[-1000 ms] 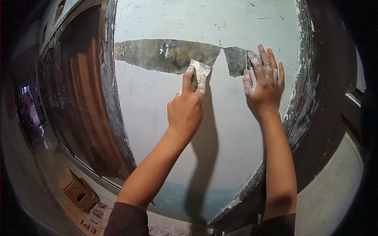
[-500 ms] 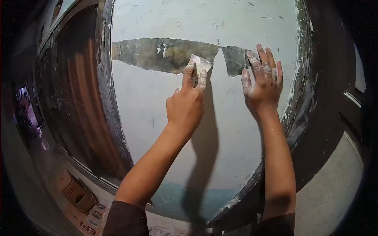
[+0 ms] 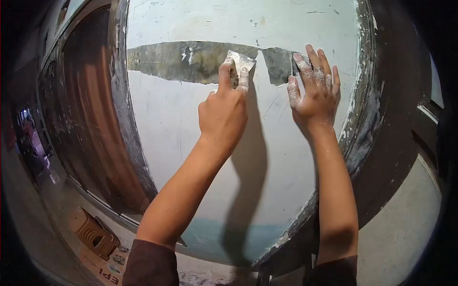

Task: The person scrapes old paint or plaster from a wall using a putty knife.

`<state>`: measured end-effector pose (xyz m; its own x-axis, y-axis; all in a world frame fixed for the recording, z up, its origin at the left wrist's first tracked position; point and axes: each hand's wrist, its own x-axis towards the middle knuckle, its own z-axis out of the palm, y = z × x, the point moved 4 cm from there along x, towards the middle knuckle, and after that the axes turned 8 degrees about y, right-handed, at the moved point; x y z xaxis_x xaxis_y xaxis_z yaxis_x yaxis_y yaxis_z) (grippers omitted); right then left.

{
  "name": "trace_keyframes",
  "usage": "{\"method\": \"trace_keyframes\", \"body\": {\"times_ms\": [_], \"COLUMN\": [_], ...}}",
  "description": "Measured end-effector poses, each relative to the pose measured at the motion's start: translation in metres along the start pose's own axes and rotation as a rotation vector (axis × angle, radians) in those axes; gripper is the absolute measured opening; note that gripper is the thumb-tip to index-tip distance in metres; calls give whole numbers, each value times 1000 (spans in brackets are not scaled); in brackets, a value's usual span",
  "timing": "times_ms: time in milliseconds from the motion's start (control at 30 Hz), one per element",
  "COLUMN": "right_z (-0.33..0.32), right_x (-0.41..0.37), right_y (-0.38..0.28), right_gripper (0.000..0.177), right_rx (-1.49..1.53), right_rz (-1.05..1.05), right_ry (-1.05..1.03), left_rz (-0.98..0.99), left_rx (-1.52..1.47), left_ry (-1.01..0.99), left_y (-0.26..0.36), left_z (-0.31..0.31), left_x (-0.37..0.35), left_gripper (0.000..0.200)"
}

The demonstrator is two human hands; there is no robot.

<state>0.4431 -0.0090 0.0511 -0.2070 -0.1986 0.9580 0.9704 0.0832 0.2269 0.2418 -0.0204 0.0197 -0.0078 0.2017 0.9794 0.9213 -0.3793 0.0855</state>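
Observation:
My left hand (image 3: 223, 107) holds a whitish scraper blade (image 3: 242, 62), with two fingers stretched along it. The blade lies against the wall panel (image 3: 191, 114) at the right part of a bare grey-brown strip (image 3: 167, 59), where the pale coating is gone. A narrow pale piece of coating (image 3: 260, 69) stands between that strip and a smaller dark bare patch (image 3: 279, 66). My right hand (image 3: 315, 93) rests with spread, dusty fingers on the panel, just right of the dark patch. Its fingertips partly cover the patch's right end.
A dark, scuffed frame (image 3: 365, 112) borders the panel on the right. To the left is a brown door or curtain-like surface (image 3: 98, 109). Stacked brown plastic stools (image 3: 95, 236) stand at the lower left, by a printed carton or sheet (image 3: 107, 274).
The view has shifted slightly, so the panel and bare strip sit a little higher and further left. Both hands keep nearly the same places on the panel.

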Motion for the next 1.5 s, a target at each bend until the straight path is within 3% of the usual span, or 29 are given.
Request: {"method": "trace_keyframes", "body": {"times_ms": [133, 267, 333, 1067, 1333, 1500], "right_z": [-1, -1, -1, 3, 0, 1], "right_x": [3, 1, 2, 2, 3, 3], "right_y": [-1, -1, 0, 1, -2, 0], "right_gripper": [47, 47, 46, 47, 45, 45], "right_rx": [10, 5, 12, -25, -24, 6], "right_rz": [1, -3, -3, -35, -17, 0], "right_ry": [-5, -22, -6, 44, 42, 62], "left_rz": [41, -6, 38, 66, 20, 12], "left_rx": [12, 11, -45, -48, -2, -22], "left_ry": [90, -8, 67, 138, 68, 95], "left_y": [3, 4, 6, 5, -7, 0], "left_z": [1, 0, 1, 6, 2, 5], "left_x": [6, 10, 14, 17, -6, 7], "left_gripper": [17, 16, 13, 12, 35, 30]}}
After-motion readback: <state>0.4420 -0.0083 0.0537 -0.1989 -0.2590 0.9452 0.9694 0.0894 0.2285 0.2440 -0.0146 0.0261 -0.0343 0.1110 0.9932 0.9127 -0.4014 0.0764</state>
